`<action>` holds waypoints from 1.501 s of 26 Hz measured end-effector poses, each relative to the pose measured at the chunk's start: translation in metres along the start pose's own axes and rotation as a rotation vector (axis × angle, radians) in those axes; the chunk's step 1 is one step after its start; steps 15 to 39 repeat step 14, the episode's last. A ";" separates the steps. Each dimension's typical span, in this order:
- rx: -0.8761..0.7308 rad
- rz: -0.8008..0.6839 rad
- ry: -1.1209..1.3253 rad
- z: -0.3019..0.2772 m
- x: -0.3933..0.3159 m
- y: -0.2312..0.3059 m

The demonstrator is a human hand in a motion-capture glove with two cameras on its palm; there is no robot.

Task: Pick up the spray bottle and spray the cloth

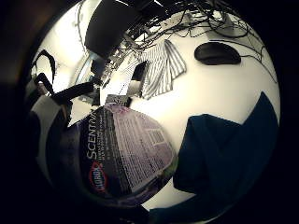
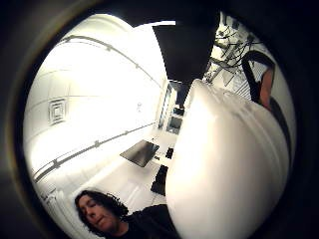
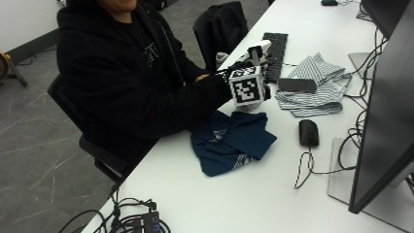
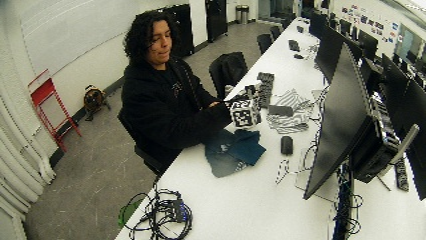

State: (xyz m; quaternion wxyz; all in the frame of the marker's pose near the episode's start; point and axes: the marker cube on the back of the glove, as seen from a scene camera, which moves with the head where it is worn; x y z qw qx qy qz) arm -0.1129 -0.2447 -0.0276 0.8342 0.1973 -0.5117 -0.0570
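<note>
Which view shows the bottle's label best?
The little finger side palm view: the bottle fills it and its label is readable. The thumb side view shows only its white top. In the outside views the right hand and marker cube hide most of it.

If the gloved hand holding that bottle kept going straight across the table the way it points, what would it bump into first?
Probably the striped cloth with the small dark object on it. The right hand grips the spray bottle just short of them, over the dark blue cloth; depth is unclear, so this is a guess.
</note>
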 end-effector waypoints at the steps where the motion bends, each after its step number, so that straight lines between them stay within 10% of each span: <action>1: 0.001 -0.008 0.013 0.003 0.000 -0.001; 39: 0.029 -0.043 0.062 0.014 0.003 -0.005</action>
